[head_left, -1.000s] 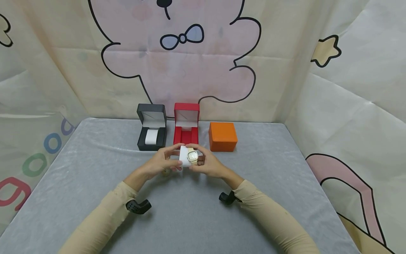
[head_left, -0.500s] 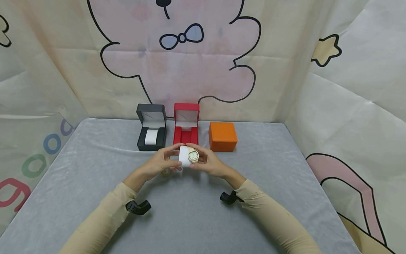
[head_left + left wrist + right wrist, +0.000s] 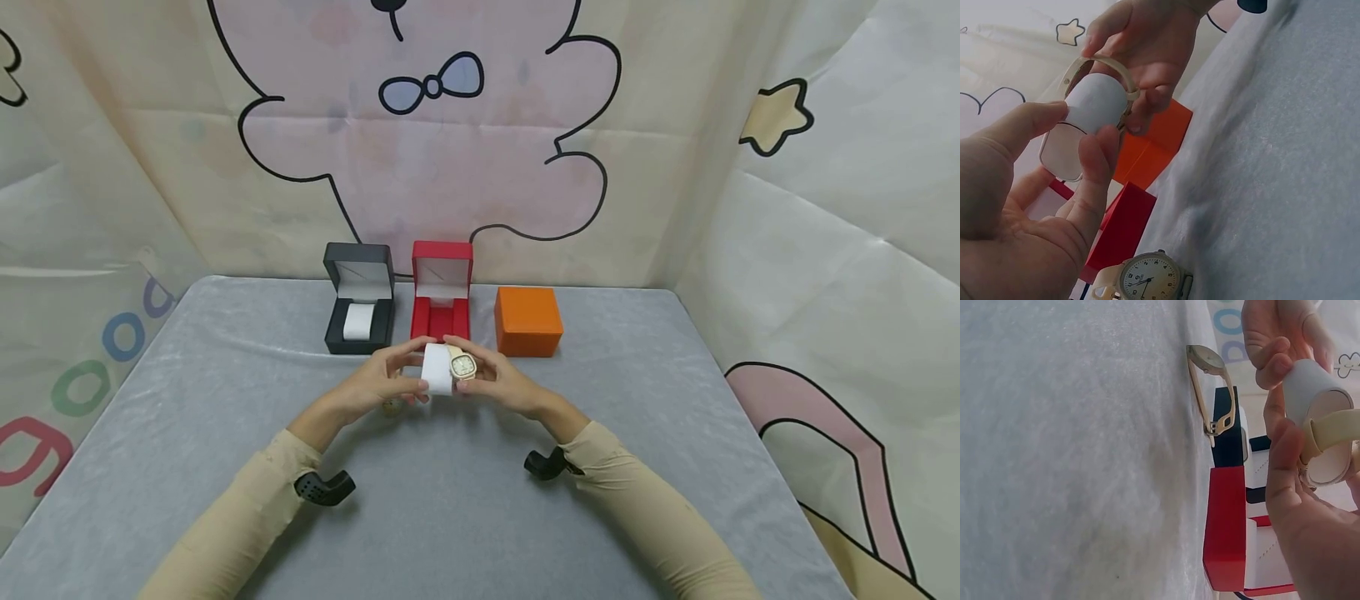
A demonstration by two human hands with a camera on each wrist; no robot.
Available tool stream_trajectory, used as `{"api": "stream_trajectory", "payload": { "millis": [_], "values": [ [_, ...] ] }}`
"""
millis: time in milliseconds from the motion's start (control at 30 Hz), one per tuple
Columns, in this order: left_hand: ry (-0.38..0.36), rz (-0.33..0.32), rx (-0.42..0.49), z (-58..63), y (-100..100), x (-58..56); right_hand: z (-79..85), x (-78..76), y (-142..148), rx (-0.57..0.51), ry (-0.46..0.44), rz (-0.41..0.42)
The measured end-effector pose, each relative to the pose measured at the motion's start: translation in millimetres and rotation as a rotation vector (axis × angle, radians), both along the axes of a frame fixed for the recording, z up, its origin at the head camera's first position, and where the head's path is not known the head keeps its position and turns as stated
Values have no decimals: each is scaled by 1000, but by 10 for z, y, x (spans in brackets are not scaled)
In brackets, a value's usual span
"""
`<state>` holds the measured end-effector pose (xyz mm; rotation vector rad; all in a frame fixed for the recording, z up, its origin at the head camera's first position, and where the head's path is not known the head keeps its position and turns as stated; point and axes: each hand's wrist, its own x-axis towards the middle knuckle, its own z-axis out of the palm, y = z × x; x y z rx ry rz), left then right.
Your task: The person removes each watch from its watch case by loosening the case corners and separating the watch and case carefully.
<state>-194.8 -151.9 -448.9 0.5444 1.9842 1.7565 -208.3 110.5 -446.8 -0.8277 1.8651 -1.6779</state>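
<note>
My left hand (image 3: 371,385) pinches a white watch cushion (image 3: 437,370) between thumb and fingers, above the table. My right hand (image 3: 512,388) grips a cream-strapped wristwatch (image 3: 462,367) with a square gold case. Its buckled strap (image 3: 1112,64) loops around the right end of the cushion, partly off it, as the left wrist view shows. From the right wrist side, the strap (image 3: 1334,430) crosses the cushion's open end. A second watch (image 3: 1150,279), round-faced with a pale strap, rests on the table beneath my left hand, mostly hidden in the head view.
At the back of the table (image 3: 442,517) stand an open black watch box (image 3: 337,327) with a white cushion inside, an open red watch box (image 3: 442,250) with a bare interior, and an orange box (image 3: 528,322) with its lid down. A printed curtain (image 3: 660,167) hangs behind.
The watch has slid to the right along the cushion with my right hand, and more of the cushion's white surface shows. My left hand has stayed nearly in place.
</note>
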Motion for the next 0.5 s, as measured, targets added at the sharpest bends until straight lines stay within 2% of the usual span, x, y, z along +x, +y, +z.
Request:
{"api": "stream_trajectory", "payload": {
  "millis": [133,500],
  "values": [
    [1,-6,7,0,-14,-10,-4,-11,23,17,8,-15],
    [-45,60,33,-14,-28,-16,-41,-31,54,-20,28,-66]
  ]
}}
